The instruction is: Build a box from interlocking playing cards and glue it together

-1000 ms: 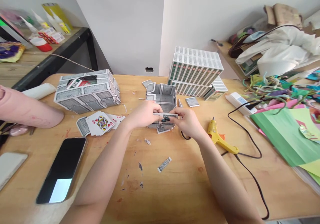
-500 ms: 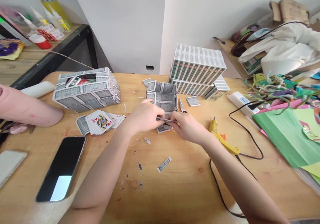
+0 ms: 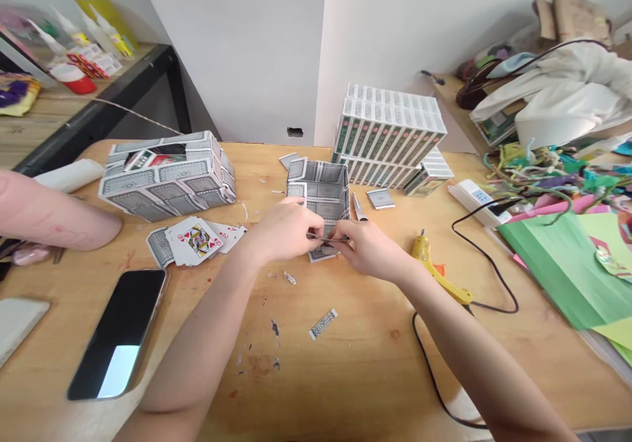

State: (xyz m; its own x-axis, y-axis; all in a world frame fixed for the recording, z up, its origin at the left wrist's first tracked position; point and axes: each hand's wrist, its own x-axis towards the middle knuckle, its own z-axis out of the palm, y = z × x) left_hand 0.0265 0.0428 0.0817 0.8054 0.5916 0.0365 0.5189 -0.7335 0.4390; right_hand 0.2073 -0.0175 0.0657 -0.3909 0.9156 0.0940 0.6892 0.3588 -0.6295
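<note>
In the head view, an open box made of grey-backed playing cards (image 3: 323, 192) stands at the middle of the table. At its near end, my left hand (image 3: 291, 228) and my right hand (image 3: 368, 244) face each other. Both are closed, pinching the edge of a playing card (image 3: 323, 239) between thumbs and fingers. The fingers hide most of that card, and whether it is joined to the box I cannot tell. Scissors (image 3: 359, 208), partly behind the box, lie just right of it. A cut card piece (image 3: 380, 198) is beside them.
A finished-looking card box (image 3: 168, 182) and loose playing cards (image 3: 197, 241) lie left, above a phone (image 3: 118, 333). Stacked card packs (image 3: 390, 132) stand behind. To the right are a yellow glue gun (image 3: 434, 267) with its cord and a power strip (image 3: 478, 201). Paper scraps (image 3: 323, 324) dot the front.
The pinched card has tilted slightly between my fingers, showing a thinner edge. Both hands stay at the box's near end. The whole view has shifted a little.
</note>
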